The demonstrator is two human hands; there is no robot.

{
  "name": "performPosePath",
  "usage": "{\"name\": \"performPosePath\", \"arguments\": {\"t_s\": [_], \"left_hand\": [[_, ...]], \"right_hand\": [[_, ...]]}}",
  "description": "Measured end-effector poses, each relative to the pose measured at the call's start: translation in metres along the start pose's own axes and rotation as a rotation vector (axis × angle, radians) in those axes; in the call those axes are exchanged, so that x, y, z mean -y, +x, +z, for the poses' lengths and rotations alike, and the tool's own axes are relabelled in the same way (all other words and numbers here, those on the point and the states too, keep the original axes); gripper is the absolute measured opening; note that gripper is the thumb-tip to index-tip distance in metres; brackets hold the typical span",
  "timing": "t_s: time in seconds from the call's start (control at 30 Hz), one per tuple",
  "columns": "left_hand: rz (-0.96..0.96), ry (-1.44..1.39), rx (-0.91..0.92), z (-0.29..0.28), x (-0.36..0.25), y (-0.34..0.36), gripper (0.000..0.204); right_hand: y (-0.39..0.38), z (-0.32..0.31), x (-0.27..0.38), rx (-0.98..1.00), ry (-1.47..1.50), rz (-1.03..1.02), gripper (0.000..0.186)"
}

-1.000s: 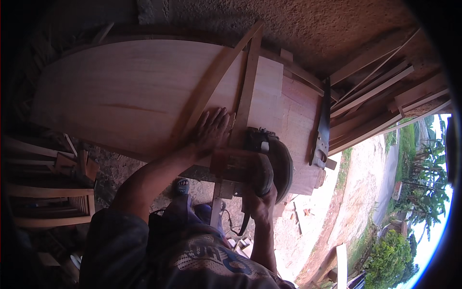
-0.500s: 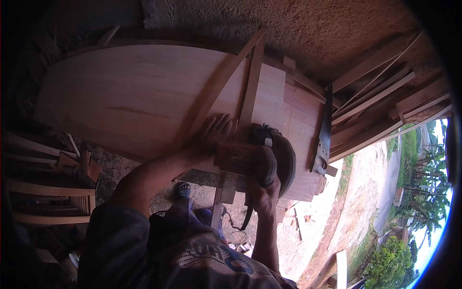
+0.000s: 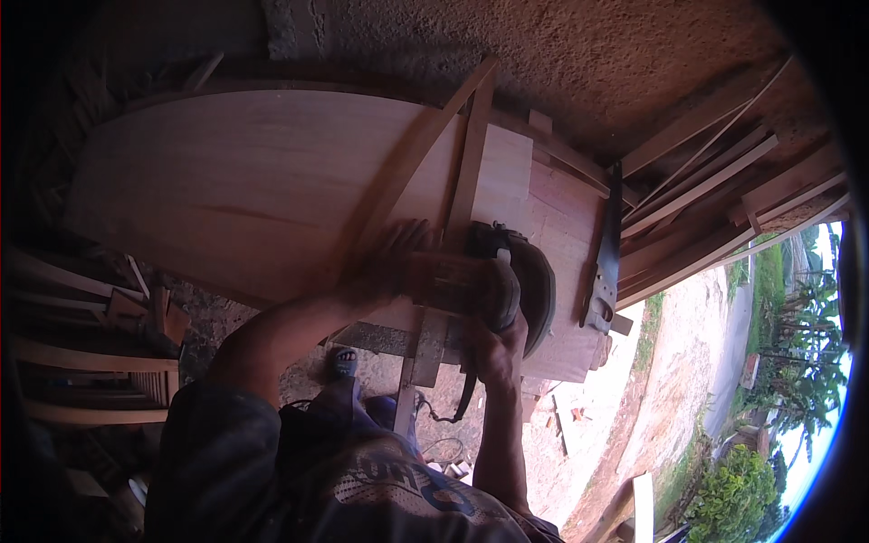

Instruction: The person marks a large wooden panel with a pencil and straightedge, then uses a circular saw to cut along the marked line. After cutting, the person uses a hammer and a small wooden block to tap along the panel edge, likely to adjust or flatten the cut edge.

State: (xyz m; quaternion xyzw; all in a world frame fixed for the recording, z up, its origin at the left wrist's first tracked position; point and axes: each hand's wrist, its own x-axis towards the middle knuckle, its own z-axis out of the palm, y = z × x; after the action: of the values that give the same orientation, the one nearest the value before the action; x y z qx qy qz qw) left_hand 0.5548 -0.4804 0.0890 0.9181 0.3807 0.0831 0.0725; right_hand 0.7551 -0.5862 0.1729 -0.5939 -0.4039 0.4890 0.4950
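Pale plywood spreads across the left and centre of the frame, one broad board, and over its right part sits the power saw, just right of centre. Wrapped round its rear handle is the right hand, fingers curled closed, though the trigger finger is hidden. Now the left hand: fingers stretched out, back turned up, gripping nothing as far as the shadow shows, right by the saw's body and near the lower end of a slanted strip. A straight strip runs from upper centre down to the saw; if it serves as a guide, good work means base flat, side snug to that edge, even push, no twist of the wrist. Those left fingers should press firmly, well clear of the blade, itself out of sight. At lower centre dangles a dark cord, worth giving slack. Right of centre, a handsaw lies on reddish boards, apart from both hands.
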Motion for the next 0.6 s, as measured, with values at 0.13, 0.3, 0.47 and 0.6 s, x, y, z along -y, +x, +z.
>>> {"name": "performPosePath", "arguments": {"t_s": [0.13,0.3,0.47,0.6], "left_hand": [[-0.050,-0.278,-0.040,0.005,0.007,0.000,0.085],[-0.133,-0.320,-0.063,-0.004,0.002,-0.002,0.083],[-0.047,-0.361,-0.075,-0.006,0.007,0.001,0.074],[-0.054,-0.333,-0.053,-0.011,0.001,0.002,0.073]], "right_hand": [[0.011,0.001,0.000,0.002,0.020,-0.003,0.042],[0.026,0.005,0.006,-0.003,0.019,-0.077,0.040],[0.040,0.005,0.004,0.018,0.069,-0.075,0.041],[0.053,0.003,0.008,0.030,0.024,-0.088,0.041]]}}
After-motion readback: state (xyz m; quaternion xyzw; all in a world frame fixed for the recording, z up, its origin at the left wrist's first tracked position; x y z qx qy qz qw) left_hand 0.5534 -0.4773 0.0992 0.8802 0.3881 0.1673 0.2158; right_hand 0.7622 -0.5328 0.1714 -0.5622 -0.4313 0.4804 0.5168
